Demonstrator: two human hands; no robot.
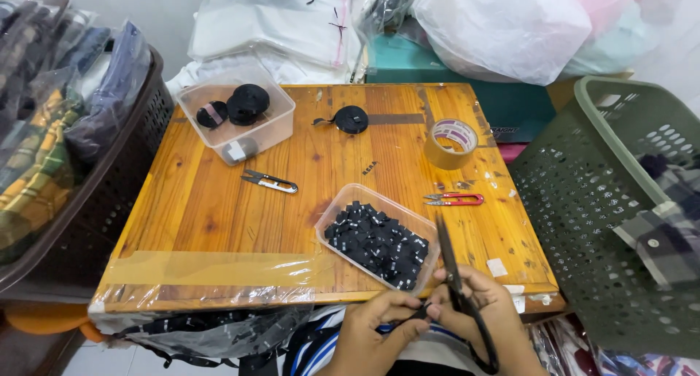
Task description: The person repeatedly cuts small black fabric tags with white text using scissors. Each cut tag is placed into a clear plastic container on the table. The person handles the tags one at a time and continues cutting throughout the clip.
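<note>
Head view is showing the right hand (490,312) gripping long black steel scissors (453,285), blades pointing up and away over the clear plastic tub of black pieces (378,236), long axis near vertical; the left hand (375,332) is pinching a thin black strip (417,314) at the blades.
</note>
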